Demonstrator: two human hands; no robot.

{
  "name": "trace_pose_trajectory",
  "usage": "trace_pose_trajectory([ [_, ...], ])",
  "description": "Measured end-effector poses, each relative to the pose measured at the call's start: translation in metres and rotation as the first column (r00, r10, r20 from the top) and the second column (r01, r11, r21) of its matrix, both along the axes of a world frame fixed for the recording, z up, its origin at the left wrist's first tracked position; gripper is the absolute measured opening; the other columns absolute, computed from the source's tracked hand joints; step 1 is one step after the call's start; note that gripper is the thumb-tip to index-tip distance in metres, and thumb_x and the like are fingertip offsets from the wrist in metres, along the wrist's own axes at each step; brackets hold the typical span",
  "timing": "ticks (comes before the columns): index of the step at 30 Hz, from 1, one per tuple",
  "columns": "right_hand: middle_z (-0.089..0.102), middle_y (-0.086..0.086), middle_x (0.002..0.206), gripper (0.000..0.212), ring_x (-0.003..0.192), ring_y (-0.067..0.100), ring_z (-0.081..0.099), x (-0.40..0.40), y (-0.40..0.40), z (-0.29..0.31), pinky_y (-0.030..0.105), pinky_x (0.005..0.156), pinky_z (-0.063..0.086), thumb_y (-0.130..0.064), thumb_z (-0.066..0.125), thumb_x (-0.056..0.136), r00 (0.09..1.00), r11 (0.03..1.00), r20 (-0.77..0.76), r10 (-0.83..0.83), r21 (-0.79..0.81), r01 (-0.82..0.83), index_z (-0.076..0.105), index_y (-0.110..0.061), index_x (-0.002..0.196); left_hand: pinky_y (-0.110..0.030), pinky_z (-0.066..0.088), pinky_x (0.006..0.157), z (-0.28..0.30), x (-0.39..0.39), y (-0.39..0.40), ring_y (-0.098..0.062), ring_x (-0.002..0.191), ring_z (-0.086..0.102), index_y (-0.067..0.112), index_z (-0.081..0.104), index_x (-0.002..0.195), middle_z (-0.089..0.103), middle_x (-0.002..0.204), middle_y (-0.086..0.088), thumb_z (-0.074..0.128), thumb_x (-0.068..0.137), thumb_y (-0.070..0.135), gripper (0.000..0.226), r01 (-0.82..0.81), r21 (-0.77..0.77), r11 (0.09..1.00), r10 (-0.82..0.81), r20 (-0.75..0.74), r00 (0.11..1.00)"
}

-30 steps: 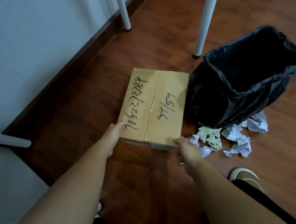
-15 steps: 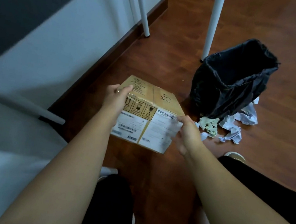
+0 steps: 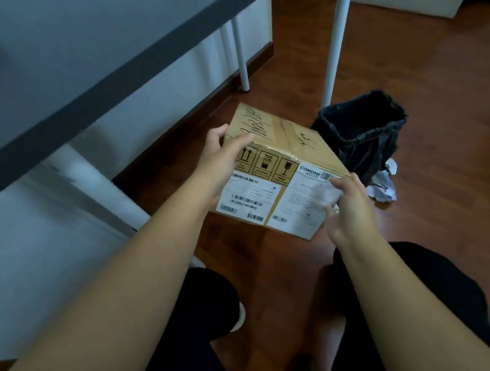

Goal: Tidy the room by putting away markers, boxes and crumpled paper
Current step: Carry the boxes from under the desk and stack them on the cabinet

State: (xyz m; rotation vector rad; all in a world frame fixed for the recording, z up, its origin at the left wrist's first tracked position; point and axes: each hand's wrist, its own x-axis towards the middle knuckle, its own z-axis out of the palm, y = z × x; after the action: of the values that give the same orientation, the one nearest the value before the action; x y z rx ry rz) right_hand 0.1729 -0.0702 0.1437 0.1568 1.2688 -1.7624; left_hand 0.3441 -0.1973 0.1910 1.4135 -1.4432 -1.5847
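A brown cardboard box with white shipping labels and handwriting on top hangs in the air above the wooden floor. My left hand grips its left side, thumb over the top edge. My right hand holds its right near corner, fingers on the label face. Behind the box stands a bin lined with a black bag. Crumpled paper lies on the floor at the bin's right foot, partly hidden by the box and bin.
A dark desk top juts in from the upper left, close to the box, with white legs below it. Another white leg stands just behind the bin. My dark-clad knees fill the bottom. Wooden floor stretches to the right.
The box lay flat on the floor with both hands at its near edge; now both hands have lifted it and tilted its labelled side toward me. The view has risen.
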Motion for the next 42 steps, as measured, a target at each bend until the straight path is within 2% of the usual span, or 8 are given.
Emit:
trace_pose_trajectory([
  [2, 0.067, -0.024, 0.082, 0.036, 0.072, -0.004, 0.064, -0.002, 0.015, 0.017, 0.015, 0.048, 0.048, -0.008, 0.050, 0.094, 0.999, 0.999, -0.023, -0.022, -0.045, 0.021, 0.049, -0.030, 0.122, -0.020, 0.055, 0.049, 0.021, 0.001, 0.014, -0.001, 0.072, 0.072, 0.030, 0.033, 0.143, 0.063, 0.112, 0.000, 0.071, 0.083, 0.039, 0.072, 0.037, -0.003, 0.999, -0.037, -0.077, 0.996],
  [5, 0.068, -0.016, 0.105, 0.040, 0.098, 0.003, 0.061, -0.003, 0.034, 0.047, 0.021, 0.071, 0.043, -0.008, 0.046, 0.093, 0.996, 0.990, -0.079, -0.043, -0.136, 0.032, 0.052, -0.025, 0.129, -0.023, 0.057, 0.054, 0.054, -0.001, 0.034, -0.009, 0.080, 0.074, 0.027, 0.036, 0.140, 0.065, 0.118, -0.005, 0.073, 0.079, 0.037, 0.071, 0.089, -0.063, 0.994, -0.098, -0.156, 0.983],
  [10, 0.069, -0.017, 0.091, 0.059, 0.074, -0.004, 0.068, -0.010, 0.066, 0.106, 0.012, 0.052, 0.052, 0.002, 0.043, 0.090, 0.974, 0.971, -0.187, -0.127, -0.225, 0.084, 0.042, -0.025, 0.142, -0.025, 0.058, 0.055, 0.103, -0.016, 0.054, -0.011, 0.084, 0.074, 0.029, 0.038, 0.139, 0.072, 0.109, -0.002, 0.072, 0.080, 0.037, 0.068, 0.158, -0.162, 0.974, -0.195, -0.243, 0.950],
  [16, 0.059, -0.019, 0.113, 0.086, 0.102, 0.011, 0.065, -0.019, 0.102, 0.169, 0.033, 0.072, 0.057, 0.017, 0.036, 0.082, 0.900, 0.943, -0.382, -0.210, -0.323, 0.083, 0.022, -0.033, 0.151, -0.020, 0.057, 0.062, 0.167, -0.032, 0.085, -0.004, 0.093, 0.071, 0.036, 0.039, 0.132, 0.073, 0.108, 0.007, 0.068, 0.081, 0.042, 0.059, 0.207, -0.346, 0.915, -0.312, -0.281, 0.908],
  [22, 0.061, -0.021, 0.114, 0.089, 0.099, -0.002, 0.065, -0.012, 0.116, 0.238, 0.027, 0.078, 0.057, 0.019, 0.035, 0.077, 0.831, 0.843, -0.445, -0.333, -0.535, 0.052, 0.028, -0.032, 0.149, -0.036, 0.052, 0.085, 0.247, -0.015, 0.123, -0.011, 0.111, 0.064, 0.034, 0.034, 0.138, 0.064, 0.122, 0.012, 0.071, 0.069, 0.046, 0.079, 0.086, -0.558, 0.825, -0.338, -0.366, 0.867],
  [29, 0.058, -0.014, 0.126, 0.087, 0.105, -0.004, 0.063, 0.037, 0.083, 0.320, 0.017, 0.077, 0.053, 0.020, 0.037, 0.076, 0.816, 0.693, -0.486, -0.313, -0.704, -0.154, 0.027, -0.025, 0.150, -0.019, 0.056, 0.073, 0.313, 0.057, 0.135, -0.003, 0.107, 0.064, 0.030, 0.031, 0.142, 0.063, 0.119, 0.017, 0.065, 0.080, 0.033, 0.071, -0.173, -0.752, 0.636, -0.255, -0.416, 0.873],
  [35, 0.064, -0.015, 0.120, 0.083, 0.111, 0.006, 0.062, 0.110, 0.036, 0.364, 0.027, 0.083, 0.056, 0.015, 0.045, 0.082, 0.803, 0.590, -0.567, -0.183, -0.717, -0.372, 0.027, -0.030, 0.149, -0.012, 0.053, 0.068, 0.340, 0.145, 0.134, 0.007, 0.098, 0.063, 0.028, 0.032, 0.143, 0.067, 0.103, 0.027, 0.061, 0.083, 0.028, 0.067, -0.357, -0.774, 0.523, -0.102, -0.473, 0.875],
  [42, 0.060, -0.013, 0.125, 0.083, 0.113, 0.005, 0.059, 0.223, -0.014, 0.383, 0.020, 0.074, 0.053, 0.015, 0.043, 0.083, 0.773, 0.469, -0.634, 0.020, -0.677, -0.567, 0.023, -0.029, 0.150, -0.020, 0.054, 0.075, 0.354, 0.253, 0.145, -0.006, 0.111, 0.063, 0.033, 0.032, 0.143, 0.059, 0.133, 0.003, 0.071, 0.069, 0.036, 0.084, -0.562, -0.711, 0.422, 0.111, -0.575, 0.811],
])
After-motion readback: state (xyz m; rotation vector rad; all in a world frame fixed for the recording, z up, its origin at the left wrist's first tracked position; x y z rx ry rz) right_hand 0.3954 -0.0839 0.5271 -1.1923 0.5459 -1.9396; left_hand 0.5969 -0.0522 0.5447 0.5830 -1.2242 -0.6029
